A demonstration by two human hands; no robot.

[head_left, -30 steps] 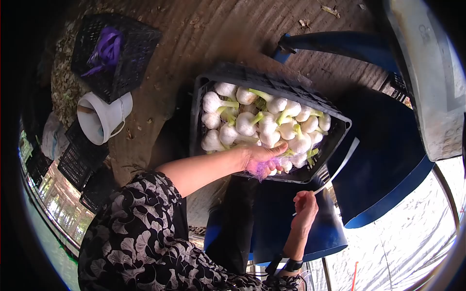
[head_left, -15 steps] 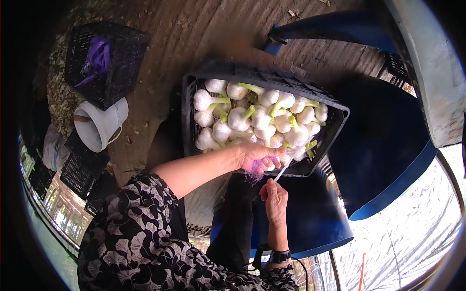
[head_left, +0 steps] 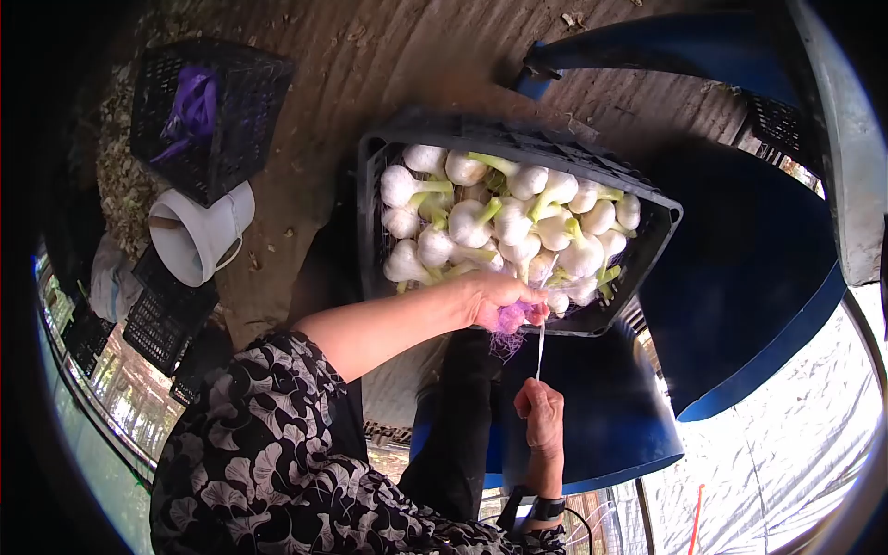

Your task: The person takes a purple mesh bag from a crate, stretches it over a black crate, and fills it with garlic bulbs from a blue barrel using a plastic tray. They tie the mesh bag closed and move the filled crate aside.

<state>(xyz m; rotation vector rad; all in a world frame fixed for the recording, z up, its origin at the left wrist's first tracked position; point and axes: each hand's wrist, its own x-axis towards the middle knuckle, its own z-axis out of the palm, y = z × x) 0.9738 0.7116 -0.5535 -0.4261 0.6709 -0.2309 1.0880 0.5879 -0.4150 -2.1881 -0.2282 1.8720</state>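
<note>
A black crate (head_left: 671,217) holds several white garlic bulbs (head_left: 467,222) with green stems. Over its near edge, my left hand (head_left: 499,298) is closed around purple netting (head_left: 509,340), whose frayed strands hang down. A thin white strip (head_left: 542,347) runs taut from the fingers of my left hand down to my right hand (head_left: 540,402), which pinches its lower end. What lies inside the netting is mostly hidden by my left hand.
Purple material (head_left: 192,106) lies in another black crate (head_left: 250,106) at the upper left, beside a white bucket (head_left: 181,245). Large dark blue containers (head_left: 740,287) stand right of the garlic crate. Black crates and a glove (head_left: 113,277) are at far left.
My right hand has moved down, away from my left hand, and the white strip between them is longer and more upright. The view has shifted slightly.
</note>
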